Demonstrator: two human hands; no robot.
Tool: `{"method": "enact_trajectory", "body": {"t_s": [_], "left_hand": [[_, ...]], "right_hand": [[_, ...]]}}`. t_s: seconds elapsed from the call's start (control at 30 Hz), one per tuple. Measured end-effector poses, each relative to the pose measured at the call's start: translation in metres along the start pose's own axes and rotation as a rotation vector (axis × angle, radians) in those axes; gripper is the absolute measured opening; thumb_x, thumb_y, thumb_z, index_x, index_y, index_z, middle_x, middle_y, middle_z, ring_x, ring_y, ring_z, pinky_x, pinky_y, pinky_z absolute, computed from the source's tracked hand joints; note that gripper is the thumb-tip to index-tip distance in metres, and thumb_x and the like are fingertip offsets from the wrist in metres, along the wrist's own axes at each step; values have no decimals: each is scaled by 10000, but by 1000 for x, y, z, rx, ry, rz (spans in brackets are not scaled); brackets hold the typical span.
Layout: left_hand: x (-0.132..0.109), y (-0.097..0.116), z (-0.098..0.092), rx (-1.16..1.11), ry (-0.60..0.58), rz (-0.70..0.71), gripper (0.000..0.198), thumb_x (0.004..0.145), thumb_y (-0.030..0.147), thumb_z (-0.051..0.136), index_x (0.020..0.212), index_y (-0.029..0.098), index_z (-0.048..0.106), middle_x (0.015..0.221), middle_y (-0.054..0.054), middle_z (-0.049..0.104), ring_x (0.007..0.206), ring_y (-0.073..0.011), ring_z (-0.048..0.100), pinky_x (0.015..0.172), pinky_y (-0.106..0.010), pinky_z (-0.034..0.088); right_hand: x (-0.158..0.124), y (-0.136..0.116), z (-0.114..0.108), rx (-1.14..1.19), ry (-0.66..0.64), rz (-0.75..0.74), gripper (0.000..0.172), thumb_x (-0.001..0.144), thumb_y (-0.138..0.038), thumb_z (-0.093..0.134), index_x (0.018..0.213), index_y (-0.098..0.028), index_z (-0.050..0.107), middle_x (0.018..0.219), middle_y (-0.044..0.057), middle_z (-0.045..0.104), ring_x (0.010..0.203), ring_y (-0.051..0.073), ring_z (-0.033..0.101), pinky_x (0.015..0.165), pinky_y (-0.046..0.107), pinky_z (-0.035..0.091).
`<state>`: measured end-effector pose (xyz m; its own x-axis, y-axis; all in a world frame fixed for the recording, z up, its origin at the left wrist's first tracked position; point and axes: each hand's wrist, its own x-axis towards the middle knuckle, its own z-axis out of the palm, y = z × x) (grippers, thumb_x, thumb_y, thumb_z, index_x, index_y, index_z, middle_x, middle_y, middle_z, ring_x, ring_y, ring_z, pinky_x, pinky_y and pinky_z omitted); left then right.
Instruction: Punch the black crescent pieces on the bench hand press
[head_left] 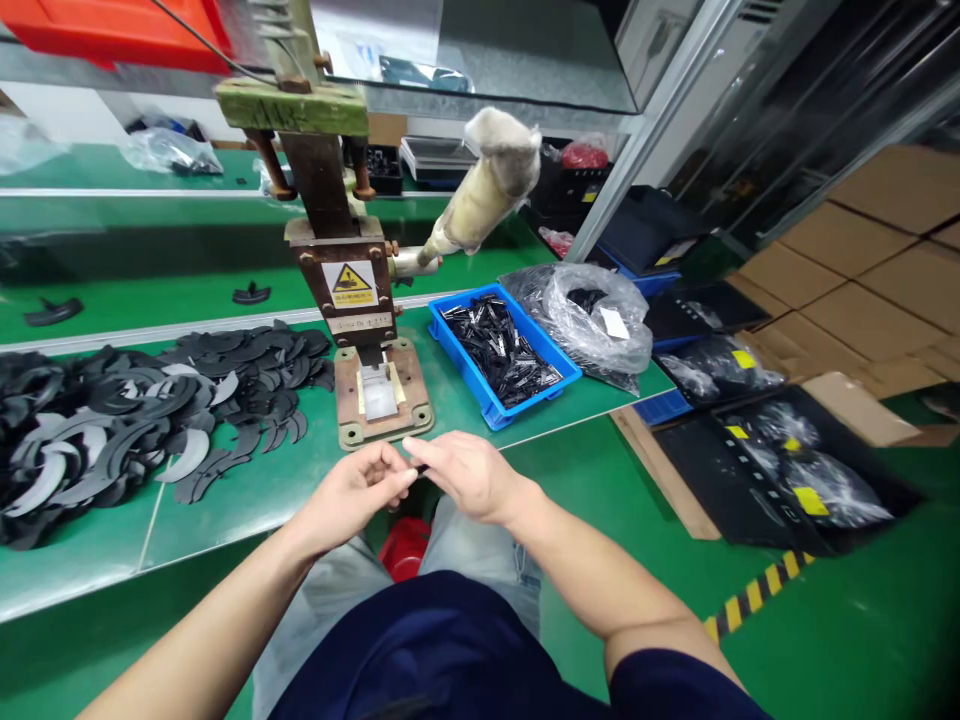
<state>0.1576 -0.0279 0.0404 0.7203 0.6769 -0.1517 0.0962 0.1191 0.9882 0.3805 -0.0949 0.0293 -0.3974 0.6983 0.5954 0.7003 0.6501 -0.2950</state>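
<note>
Close together over the front edge of the bench, my left hand (pixel 365 492) and my right hand (pixel 471 473) meet at the fingertips. Between them shows a small black piece (pixel 421 469), mostly covered by the fingers, so its kind is unclear. Both hands are closed in a pinch around it. Just beyond them stands a hand press (pixel 349 290) with a pale block (pixel 379 392) on its base plate (pixel 412 385). Its padded lever handle (pixel 487 190) points up to the right. A blue tray (pixel 491 412) of small black parts (pixel 510 350) sits right of the press.
Curved black pieces (pixel 112 430) are heaped on the bench (pixel 247 515) at left. A clear plastic bag (pixel 592 320) lies behind the blue tray. Black crates (pixel 780 490) and cardboard boxes (pixel 855 290) stand at right. A red container (pixel 405 548) is below my hands.
</note>
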Motion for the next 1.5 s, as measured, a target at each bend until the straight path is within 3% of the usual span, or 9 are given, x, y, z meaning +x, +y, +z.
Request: {"method": "enact_trajectory", "body": {"t_s": [0.17, 0.33, 0.47, 0.63, 0.77, 0.9, 1.1, 1.27, 1.5], "left_hand": [[9, -1, -17, -158, -113, -64, 412, 845, 459, 883, 1092, 212, 664, 796, 23, 634, 695, -143, 656, 676, -281, 557], [45, -13, -67, 70, 238, 82, 444, 867, 549, 820, 1114, 197, 705, 823, -28, 723, 763, -200, 727, 782, -342, 602], [83, -18, -103, 502, 492, 183, 331, 909, 530, 724, 1018, 218, 748, 960, -65, 803, 859, -237, 754, 838, -356, 597], [108, -18, -116, 952, 364, 329, 276, 980, 428, 583, 1049, 241, 775, 1147, -73, 819, 1068, -283, 756, 965, -387, 576], [113, -20, -119, 1026, 275, 434, 299, 1005, 397, 547, 1056, 228, 788, 1156, -95, 812, 1124, -297, 734, 1036, -423, 562], [112, -21, -118, 980, 294, 489, 271, 1006, 373, 567, 1033, 228, 795, 1150, -99, 807, 1120, -281, 737, 1050, -425, 569], [111, -20, -109, 906, 313, 486, 251, 1035, 334, 560, 1038, 220, 783, 1103, -85, 798, 1078, -248, 742, 1012, -396, 579], [85, -18, -119, 921, 386, 448, 245, 1029, 323, 582, 1151, 219, 768, 1203, -98, 794, 1170, -272, 709, 1077, -444, 532], [-25, -37, -181, 1174, 789, 92, 327, 1016, 436, 591, 1180, 203, 753, 1213, -155, 775, 1172, -353, 677, 1060, -491, 486]], "right_hand": [[18, 10, -14, -23, 23, -44, 500, 1029, -215, 584, 1522, -193, 500, 1226, 90, 801, 1094, 197, 763, 931, 353, 636], [52, 34, -61, 22, 273, 190, 179, 1049, -273, 580, 1085, -225, 749, 1031, 48, 825, 977, 180, 772, 913, 366, 621], [102, 43, -102, 219, 554, 215, 355, 1063, -480, 550, 1283, -227, 666, 1225, 80, 750, 1165, 197, 730, 1048, 410, 609], [170, 31, -129, 367, 519, -31, 636, 968, -681, 619, 1426, -263, 481, 1349, 66, 630, 1264, 222, 664, 1101, 487, 598], [182, 18, -123, 410, 557, 11, 342, 962, -541, 700, 1114, -264, 571, 1030, -19, 608, 975, 142, 661, 977, 414, 636], [147, 9, -90, 371, 608, 37, 239, 958, -331, 702, 810, -247, 534, 858, -29, 575, 869, 142, 631, 962, 454, 629], [86, 21, -40, 242, 635, -63, 154, 859, -180, 725, 823, -257, 597, 805, -29, 629, 1000, 214, 680, 1175, 668, 516], [81, 28, -32, 232, 659, -59, 98, 875, -208, 716, 848, -251, 632, 849, -6, 663, 1059, 244, 691, 1204, 724, 486], [83, 29, -38, 213, 619, -93, 84, 849, -211, 748, 863, -256, 678, 862, 15, 699, 1120, 306, 731, 1197, 798, 482]]}}
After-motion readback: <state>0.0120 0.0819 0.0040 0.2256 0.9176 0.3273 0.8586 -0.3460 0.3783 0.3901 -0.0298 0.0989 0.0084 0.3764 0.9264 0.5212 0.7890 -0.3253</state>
